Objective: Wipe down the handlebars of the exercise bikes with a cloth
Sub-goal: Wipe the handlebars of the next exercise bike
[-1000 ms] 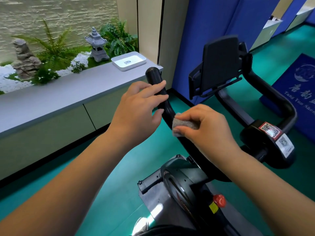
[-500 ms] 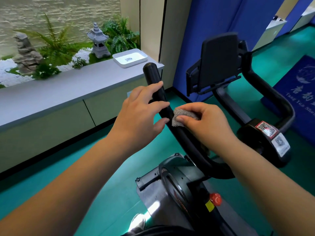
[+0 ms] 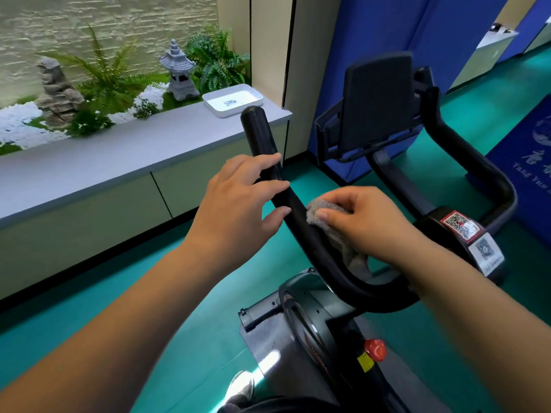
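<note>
A black exercise bike's left handlebar (image 3: 262,138) rises toward the grey ledge, and its right handlebar (image 3: 477,171) curves off to the right. My left hand (image 3: 238,210) rests on the left bar's middle with its fingers nearly straight across it. Just below, my right hand (image 3: 366,222) pinches a grey cloth (image 3: 320,211) and presses it against the same bar. A tail of the cloth hangs down under my right palm.
A black tablet holder (image 3: 378,99) stands between the bars. A grey cabinet ledge (image 3: 119,156) with a white tray (image 3: 232,99) and a rock garden runs along the left. The bike's flywheel housing (image 3: 298,332) with a red knob (image 3: 375,349) is below. Blue panels stand behind.
My right hand has slid the cloth a little up the left bar toward my left hand. My left hand has stayed on the bar, its fingers now a bit straighter.
</note>
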A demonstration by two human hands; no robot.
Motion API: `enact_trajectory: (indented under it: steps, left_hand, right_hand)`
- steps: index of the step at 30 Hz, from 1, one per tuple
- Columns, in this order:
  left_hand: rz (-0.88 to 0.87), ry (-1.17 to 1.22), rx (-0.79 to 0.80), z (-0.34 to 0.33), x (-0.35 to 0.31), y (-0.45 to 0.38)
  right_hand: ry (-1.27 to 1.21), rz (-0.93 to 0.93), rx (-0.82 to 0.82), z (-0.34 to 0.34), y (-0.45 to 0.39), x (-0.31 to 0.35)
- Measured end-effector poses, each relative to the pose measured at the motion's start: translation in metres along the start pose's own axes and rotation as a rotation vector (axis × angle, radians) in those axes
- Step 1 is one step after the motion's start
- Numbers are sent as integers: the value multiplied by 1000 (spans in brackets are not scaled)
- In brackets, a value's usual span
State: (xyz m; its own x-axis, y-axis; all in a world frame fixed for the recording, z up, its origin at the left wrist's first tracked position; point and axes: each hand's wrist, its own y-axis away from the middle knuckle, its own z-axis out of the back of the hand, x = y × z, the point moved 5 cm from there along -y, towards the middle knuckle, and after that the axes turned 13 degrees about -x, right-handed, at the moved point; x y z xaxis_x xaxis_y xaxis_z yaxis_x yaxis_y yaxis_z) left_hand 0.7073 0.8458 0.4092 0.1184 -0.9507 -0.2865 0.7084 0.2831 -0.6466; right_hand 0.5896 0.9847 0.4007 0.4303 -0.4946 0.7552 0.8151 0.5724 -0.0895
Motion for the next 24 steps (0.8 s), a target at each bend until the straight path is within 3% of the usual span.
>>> enact_trajectory:
  steps: [4,10,16,21,24]
  left_hand:
    - [36,-4,-11,-1,-3,2]
    - [66,-35,-17,-2,-8,3]
    - [108,-54,-13,-4,-16,9]
    - [155,-43,3,-3,-21,14]
    - [154,-47,27,-1,-21,16]
  right_hand:
    - [-10,-49,154,9,14,-16]
    - [-64,-18,80,0,-3,1]
    - [-33,-45,245,10,15,-20]
    - [-133,-31,88,5,6,-8]
    - [-48,31,108,11,11,-4]
